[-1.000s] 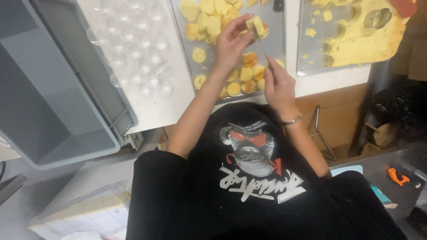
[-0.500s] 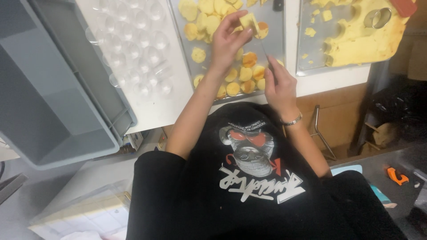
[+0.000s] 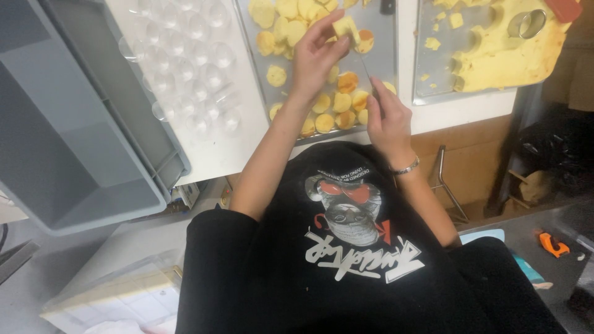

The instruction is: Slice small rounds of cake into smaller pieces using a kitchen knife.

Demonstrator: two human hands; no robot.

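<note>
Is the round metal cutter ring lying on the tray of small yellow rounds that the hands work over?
No: the cutter ring sits on the yellow sheet in the other tray, away from both hands.

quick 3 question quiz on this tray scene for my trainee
1. True or false: the left hand pinches a yellow piece above the tray.
2. Which hand holds the thin blade? A left, B right, C neither.
3. Fill in: in the picture, the clear cups stand to the ___ of the tray.

Key: 1 true; 2 B, the right hand; 3 left.
</note>
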